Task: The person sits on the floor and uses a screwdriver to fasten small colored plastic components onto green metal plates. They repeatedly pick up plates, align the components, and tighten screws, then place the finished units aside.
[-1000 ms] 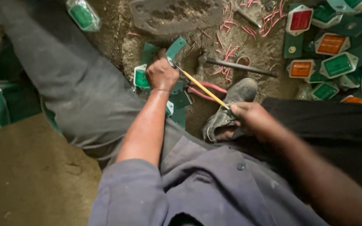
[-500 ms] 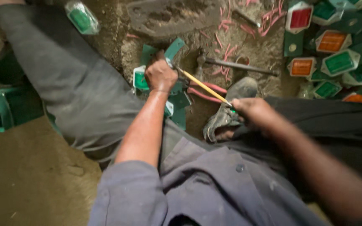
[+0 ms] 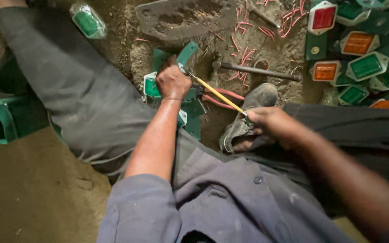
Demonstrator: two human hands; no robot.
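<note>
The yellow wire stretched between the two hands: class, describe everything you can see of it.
The yellow wire is thin, straight and taut, looking plastic-coated. It runs on a slant from the left hand, which grips its upper end over green lamp parts, down to the right hand, which pinches its lower end beside a worn grey shoe. It crosses above pink-handled pliers lying on the dirt ground; whether it touches them cannot be told.

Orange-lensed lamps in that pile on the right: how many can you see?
3. One orange lamp lies near the top right, a second sits lower left of it, and the third peeks out at the pile's lower edge. More may be hidden underneath.
</note>
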